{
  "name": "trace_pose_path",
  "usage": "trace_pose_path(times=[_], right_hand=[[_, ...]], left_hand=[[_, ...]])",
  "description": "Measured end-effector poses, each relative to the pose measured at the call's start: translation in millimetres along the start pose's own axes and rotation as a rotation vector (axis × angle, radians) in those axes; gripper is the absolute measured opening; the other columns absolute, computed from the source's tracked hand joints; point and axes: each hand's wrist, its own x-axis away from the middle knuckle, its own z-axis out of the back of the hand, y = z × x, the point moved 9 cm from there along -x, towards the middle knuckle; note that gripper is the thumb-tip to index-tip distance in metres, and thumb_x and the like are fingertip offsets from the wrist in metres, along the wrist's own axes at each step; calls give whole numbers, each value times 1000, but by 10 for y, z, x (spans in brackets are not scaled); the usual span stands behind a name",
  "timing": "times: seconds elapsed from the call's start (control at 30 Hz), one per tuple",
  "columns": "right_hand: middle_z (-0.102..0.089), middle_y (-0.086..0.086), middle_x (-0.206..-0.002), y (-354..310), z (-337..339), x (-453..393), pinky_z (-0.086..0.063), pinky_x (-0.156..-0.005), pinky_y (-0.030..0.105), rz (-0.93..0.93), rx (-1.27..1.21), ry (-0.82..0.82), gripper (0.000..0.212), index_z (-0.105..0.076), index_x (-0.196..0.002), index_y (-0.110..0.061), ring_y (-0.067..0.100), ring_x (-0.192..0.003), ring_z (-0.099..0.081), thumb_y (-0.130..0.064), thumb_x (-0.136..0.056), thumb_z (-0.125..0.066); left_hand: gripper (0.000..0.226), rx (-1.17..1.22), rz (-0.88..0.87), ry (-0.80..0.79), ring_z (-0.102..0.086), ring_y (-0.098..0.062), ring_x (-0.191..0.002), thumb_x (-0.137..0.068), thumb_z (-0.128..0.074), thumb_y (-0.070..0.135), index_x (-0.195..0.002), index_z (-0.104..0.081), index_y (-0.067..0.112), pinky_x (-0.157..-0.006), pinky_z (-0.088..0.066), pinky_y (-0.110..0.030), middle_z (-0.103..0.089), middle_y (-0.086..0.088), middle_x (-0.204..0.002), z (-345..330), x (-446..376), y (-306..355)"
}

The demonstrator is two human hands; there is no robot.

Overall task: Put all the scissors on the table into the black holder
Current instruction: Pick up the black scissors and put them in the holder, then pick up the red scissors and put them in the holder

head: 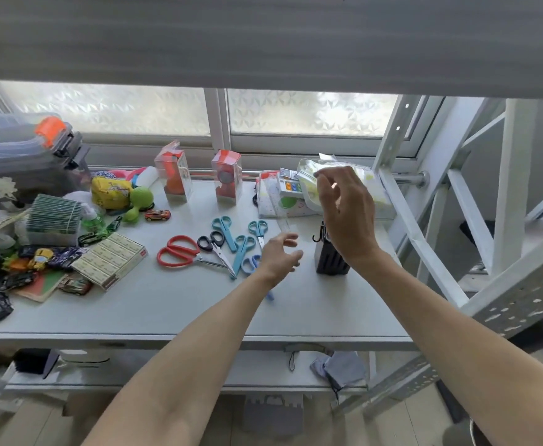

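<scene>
Six pairs of scissors are out on the counter [173, 313] from what I can count — red scissors [180, 251], black scissors [214, 244], three teal scissors [243, 244] fanned together, and a blue pair [251, 263] half hidden under the left hand [280, 255]. The black holder [329, 257] stands just right of them, with one black handle already poking out the top. Left hand's grip is loose, fingers spread, hovering over the blue pair without grasping anything. Right hand [347, 214] is raised above the holder, fingers curled but empty as far as I can tell. Risk from here, I reckon — the scissors overlap, so lifting one could drag a neighbour along, and a careless drop-in might tip that narrow holder.
</scene>
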Motion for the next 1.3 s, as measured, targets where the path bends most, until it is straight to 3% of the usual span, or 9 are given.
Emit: trace_pose_path(times=[0.13, 0.27, 0.47, 0.63, 0.73, 0.8, 0.87, 0.93, 1.3], right_hand=[[-65, 3, -93, -565, -551, 125, -40, -63, 24, 165, -12, -116, 19, -65, -100, -10, 8, -70, -50, -18, -97, -49], [-65, 7, -102, -582, -1495, 475, -51, -75, 36, 8, -38, -526, 23, -66, -110, -12, 25, -85, -64, -19, -94, -51], [-57, 15, -129, -505, -2404, 977, -44, -97, 42, -159, 80, -918, 36, -57, -128, -10, 36, -117, -54, -19, -94, -49], [-51, 20, -134, -475, -2842, 1212, -43, -97, 41, -155, 213, -1096, 45, -43, -138, -8, 37, -122, -50, -13, -94, -42], [-46, 21, -136, -429, -2907, 1292, -41, -96, 38, -227, 222, -1082, 46, -39, -138, -6, 38, -122, -49, -13, -93, -43], [-42, 20, -138, -399, -2915, 1336, -40, -99, 38, -270, 205, -1049, 45, -40, -136, -6, 38, -123, -49, -15, -92, -47], [-41, 19, -139, -371, -2902, 1374, -40, -101, 38, -292, 182, -1012, 45, -44, -133, -7, 37, -124, -48, -16, -90, -51], [-42, 18, -138, -373, -2871, 1405, -40, -104, 39, -291, 156, -979, 48, -45, -134, -9, 36, -127, -46, -16, -88, -55], [-57, 13, -109, -680, -2081, 1170, -54, -71, 46, -100, -53, -557, 53, -40, -131, -16, 31, -84, -63, -4, -83, -59]], left_hand=[[25, -20, 24, 434, -68, -31, -97, -92, -54, 6, -115, -66, 5, -86, -55, -36, -69, -15, -114, 902, 155, -320], [33, -127, 173, 748, -57, -35, -117, -94, -50, 4, -126, -58, 3, -97, -44, -34, -52, -20, -132, 1784, 446, -653], [52, -110, 412, 699, -48, -40, -129, -98, -43, 9, -150, -35, 5, -108, -43, -42, -26, -20, -156, 2272, 494, -1228], [59, 57, 406, 618, -59, -37, -121, -95, -45, 9, -152, -31, 7, -72, -60, -37, -38, -13, -153, 2366, 382, -1431], [62, 187, 416, 605, -66, -31, -100, -92, -48, 5, -151, -32, 5, -59, -53, -31, -51, -16, -139, 2364, 350, -1476], [53, 351, 433, 577, -56, -20, -69, -89, -53, 2, -141, -44, -1, -54, -45, -27, -59, -15, -104, 2340, 353, -1479], [9, 436, 446, 574, -39, -15, -52, -87, -59, 4, -96, -60, 4, -47, -35, -25, -46, -8, -70, 2355, 372, -1503], [24, 434, 455, 573, -32, -13, -43, -88, -64, 8, -72, -47, 14, -41, -29, -19, -35, -4, -59, 2371, 432, -1493], [26, 381, 64, 269, -46, -8, -53, -94, -61, 37, -98, -56, 13, -50, -38, -20, -56, 7, -64, 2014, 768, -212]])
